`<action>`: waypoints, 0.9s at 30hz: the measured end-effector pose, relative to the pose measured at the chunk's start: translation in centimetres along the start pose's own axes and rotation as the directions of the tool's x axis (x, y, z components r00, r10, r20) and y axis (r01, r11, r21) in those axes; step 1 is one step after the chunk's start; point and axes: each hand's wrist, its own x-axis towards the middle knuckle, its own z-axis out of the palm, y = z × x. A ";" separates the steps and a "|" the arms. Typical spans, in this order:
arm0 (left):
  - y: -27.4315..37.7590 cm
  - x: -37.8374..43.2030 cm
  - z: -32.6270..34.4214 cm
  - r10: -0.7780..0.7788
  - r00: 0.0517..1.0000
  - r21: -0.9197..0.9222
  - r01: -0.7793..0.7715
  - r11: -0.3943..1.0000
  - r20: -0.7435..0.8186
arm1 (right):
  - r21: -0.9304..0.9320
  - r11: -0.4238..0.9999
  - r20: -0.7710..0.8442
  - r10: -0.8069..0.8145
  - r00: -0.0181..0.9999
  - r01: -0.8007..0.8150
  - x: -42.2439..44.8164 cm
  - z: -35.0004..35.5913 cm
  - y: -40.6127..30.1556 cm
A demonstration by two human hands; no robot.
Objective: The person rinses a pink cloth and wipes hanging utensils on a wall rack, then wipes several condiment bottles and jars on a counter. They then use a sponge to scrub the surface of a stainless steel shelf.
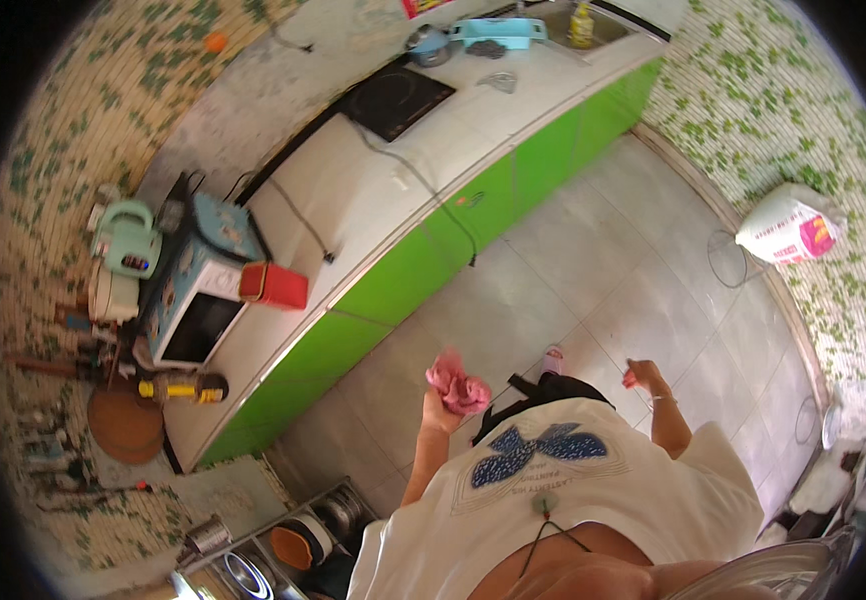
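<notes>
My left hand (439, 415) grips a crumpled pink cloth (460, 386) in front of my body, above the tiled floor. Off to the right hangs my right hand (647, 376), its fingers loosely bent and apart. No object shows clearly in it, though a reddish patch at the fingers is too small to make out. Beyond my left hand runs a white countertop (373, 187) over green cabinet doors (380, 285). Both hands are apart from the counter.
On the counter stand a microwave oven (204, 322), a red box (274, 286), a black induction cooktop (401, 100) and a light-blue basin (499, 33). A power cord (418, 174) dangles over the front edge. A white sack (789, 225) is by the right wall; a pot rack (260, 547) is lower left.
</notes>
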 end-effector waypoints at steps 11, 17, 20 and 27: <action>-0.2 15.7 19.8 -0.056 0.979 0.299 -0.005 0.954 0.195 | 0.285 0.958 -0.456 0.099 0.885 0.040 -0.3 -16.1 -6.3; 3.3 24.6 27.0 0.035 0.980 0.317 -0.097 0.944 0.195 | 0.206 0.941 -0.192 -0.229 0.954 0.267 8.9 -13.2 -25.4; 6.7 29.6 33.2 0.014 0.970 0.187 -0.061 0.980 0.243 | 0.045 0.957 -0.078 -0.281 0.957 0.285 13.2 -13.2 -32.5; 14.1 47.1 42.6 -0.275 0.748 0.351 0.060 0.934 0.604 | -0.023 0.994 -0.347 -0.112 0.931 0.111 21.1 -20.3 -28.0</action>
